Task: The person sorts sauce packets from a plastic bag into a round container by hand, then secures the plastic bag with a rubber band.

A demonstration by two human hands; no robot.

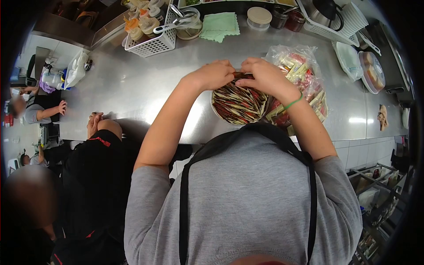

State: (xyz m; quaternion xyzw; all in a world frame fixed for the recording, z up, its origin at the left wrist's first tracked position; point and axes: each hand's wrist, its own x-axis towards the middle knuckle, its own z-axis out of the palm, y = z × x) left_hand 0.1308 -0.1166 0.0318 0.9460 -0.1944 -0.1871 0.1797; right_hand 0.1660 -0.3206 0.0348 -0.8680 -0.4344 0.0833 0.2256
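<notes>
A round container [213, 107] stands on the steel counter in front of me, packed with thin red and gold sachets [242, 106] standing on edge. My left hand [215, 73] is at its far left rim, fingers bent and pinched together. Across from it, my right hand [261, 76] curls over the far right rim, with a green band on the wrist. Between the two sets of fingertips shows a small reddish-brown bunch of sachets [241, 76]; my fingers partly cover it. A clear plastic bag [304, 66] of similar sachets lies open-looking just right of the container.
Behind are a white basket [152, 47] of squeeze bottles, a green cloth [220, 25] and a lidded tub [259, 18]. Plastic containers [372, 73] sit at right. A co-worker in black stands close on my left, a hand [93, 124] at the counter [132, 84] edge.
</notes>
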